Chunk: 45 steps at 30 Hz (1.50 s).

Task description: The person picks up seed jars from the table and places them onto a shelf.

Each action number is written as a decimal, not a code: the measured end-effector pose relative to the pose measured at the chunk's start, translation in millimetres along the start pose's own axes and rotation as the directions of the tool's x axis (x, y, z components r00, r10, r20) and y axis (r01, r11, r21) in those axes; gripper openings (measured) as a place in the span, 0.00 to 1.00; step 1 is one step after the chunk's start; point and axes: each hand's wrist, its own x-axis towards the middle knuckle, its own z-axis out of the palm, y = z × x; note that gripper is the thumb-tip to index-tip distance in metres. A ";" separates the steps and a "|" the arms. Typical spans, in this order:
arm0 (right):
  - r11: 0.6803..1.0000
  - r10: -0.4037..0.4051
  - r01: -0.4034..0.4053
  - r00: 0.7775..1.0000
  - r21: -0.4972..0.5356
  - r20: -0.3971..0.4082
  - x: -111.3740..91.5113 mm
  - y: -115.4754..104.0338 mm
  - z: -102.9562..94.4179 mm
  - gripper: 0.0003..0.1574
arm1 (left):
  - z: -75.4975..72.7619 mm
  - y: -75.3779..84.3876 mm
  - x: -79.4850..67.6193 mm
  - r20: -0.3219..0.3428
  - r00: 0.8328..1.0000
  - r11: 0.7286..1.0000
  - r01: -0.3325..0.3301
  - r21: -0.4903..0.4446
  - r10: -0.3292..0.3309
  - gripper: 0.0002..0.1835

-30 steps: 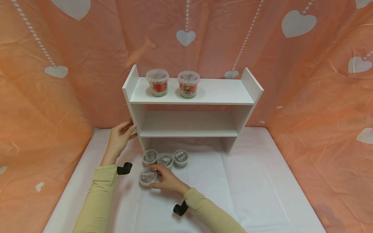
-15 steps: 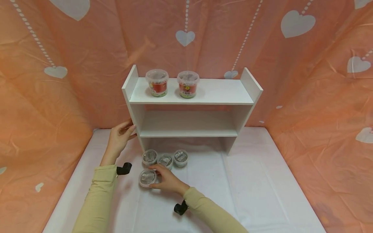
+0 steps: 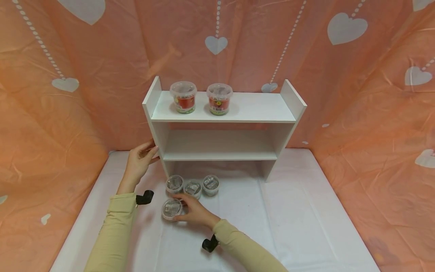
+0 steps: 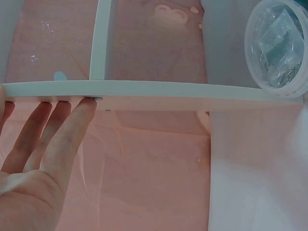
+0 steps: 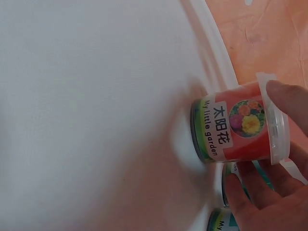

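Observation:
My right hand grips a clear-lidded plastic plant tub between thumb and fingers, in front of the shelf's left end. In the right wrist view this tub has a red label with flowers and "My little garden"; the thumb is at its lid rim. My left hand is at the outer face of the white shelf's left side panel. In the left wrist view its fingers reach fairly straight to that panel, fingertips touching it.
Several similar lidded tubs stand behind the held one, including one near the panel, a middle one and one farther right. Two red-labelled tubs, a left one and a right one, stand on the top board. An orange curtain hangs behind.
The tub in my right hand has shifted very slightly toward me. My left hand stays in place at the shelf panel.

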 end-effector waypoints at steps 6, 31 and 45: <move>0.999 -0.036 0.036 0.999 -0.028 -0.006 -0.9 3.5 2.2 0.43 | 0.7 -0.4 0.1 -0.005 1.000 1.000 0.004 -0.008 -0.004 0.26; 0.999 0.019 -0.018 0.999 0.037 -0.033 -30.3 8.2 -12.4 0.43 | 0.1 -0.3 0.5 -0.012 1.000 1.000 -0.007 -0.018 0.007 0.26; 0.994 0.037 -0.033 0.998 0.104 -0.043 -47.2 -15.2 -33.3 0.42 | 0.3 0.1 1.0 -0.005 1.000 1.000 -0.013 -0.026 0.012 0.26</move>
